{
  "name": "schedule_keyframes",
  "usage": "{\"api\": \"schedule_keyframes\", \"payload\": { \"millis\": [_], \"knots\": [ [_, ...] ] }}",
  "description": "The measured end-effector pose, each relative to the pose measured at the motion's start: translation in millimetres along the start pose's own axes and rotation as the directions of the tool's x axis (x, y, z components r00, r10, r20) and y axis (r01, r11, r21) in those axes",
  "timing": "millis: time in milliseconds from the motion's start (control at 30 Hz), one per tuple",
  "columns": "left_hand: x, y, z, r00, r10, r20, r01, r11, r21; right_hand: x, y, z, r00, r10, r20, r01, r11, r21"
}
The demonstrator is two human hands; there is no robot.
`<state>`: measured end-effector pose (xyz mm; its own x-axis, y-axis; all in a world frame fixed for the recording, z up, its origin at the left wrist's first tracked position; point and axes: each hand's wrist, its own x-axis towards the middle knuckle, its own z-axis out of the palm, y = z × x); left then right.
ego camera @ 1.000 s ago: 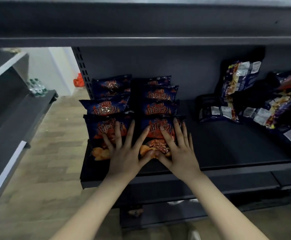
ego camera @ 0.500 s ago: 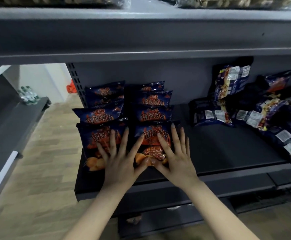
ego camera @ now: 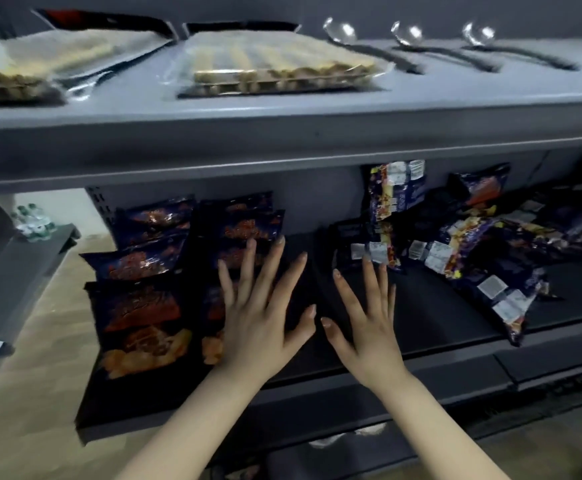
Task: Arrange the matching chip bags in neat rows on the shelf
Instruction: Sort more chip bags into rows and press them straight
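Lying in two rows at lower left, the dark blue foil chip bags with orange print (ego camera: 140,320) look light, slick and crushable. The left hand (ego camera: 258,323), fingers spread straight, covers one front bag (ego camera: 213,346); the right hand (ego camera: 369,327), equally splayed, holds nothing. For the jumbled dark foil bags (ego camera: 490,278) at right, a pinch on the crimped edges seems safest.

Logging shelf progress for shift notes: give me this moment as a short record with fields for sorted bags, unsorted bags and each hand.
sorted bags: two rows of blue-and-orange chip bags, left end of the shelf
unsorted bags: jumbled pile on the right, some label side up
left hand: fingers spread over the right row's front bag
right hand: fingers spread over bare shelf between rows and pile
upper shelf: wrapped snack trays, three spoons
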<state>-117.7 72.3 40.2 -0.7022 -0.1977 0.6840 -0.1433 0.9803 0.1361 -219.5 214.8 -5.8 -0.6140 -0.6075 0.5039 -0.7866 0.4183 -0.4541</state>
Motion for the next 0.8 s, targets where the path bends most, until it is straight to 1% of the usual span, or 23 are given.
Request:
{"api": "schedule_keyframes", "payload": {
  "millis": [167, 267, 400, 533, 600, 667, 800],
  "knots": [
    [29, 62, 37, 0.992, 0.109, 0.056, -0.106, 0.992, -0.066, 0, 54, -47, 0.995, 0.064, -0.073, -0.067, 0.997, -0.045],
    [40, 91, 59, 0.979, 0.178, 0.097, -0.169, 0.981, -0.098, -1, 83, -71, 0.989, 0.12, -0.085, -0.125, 0.991, -0.055],
    [48, 121, 85, 0.967, 0.192, 0.168, -0.17, 0.976, -0.133, -1, 119, -91, 0.986, 0.104, -0.127, -0.112, 0.992, -0.056],
    [59, 141, 108, 0.962, 0.215, 0.17, -0.181, 0.964, -0.194, 7, 150, -109, 0.979, 0.117, -0.167, -0.132, 0.988, -0.079],
    [68, 151, 120, 0.958, 0.236, 0.166, -0.197, 0.955, -0.22, 9, 165, -119, 0.98, 0.114, -0.165, -0.13, 0.987, -0.09],
    [78, 163, 132, 0.951, 0.253, 0.178, -0.203, 0.945, -0.255, 10, 182, -126, 0.985, 0.105, -0.134, -0.121, 0.986, -0.117],
    [89, 191, 165, 0.918, 0.307, 0.251, -0.226, 0.925, -0.305, 12, 217, -139, 0.991, 0.113, -0.068, -0.122, 0.982, -0.146]
  ]
}}
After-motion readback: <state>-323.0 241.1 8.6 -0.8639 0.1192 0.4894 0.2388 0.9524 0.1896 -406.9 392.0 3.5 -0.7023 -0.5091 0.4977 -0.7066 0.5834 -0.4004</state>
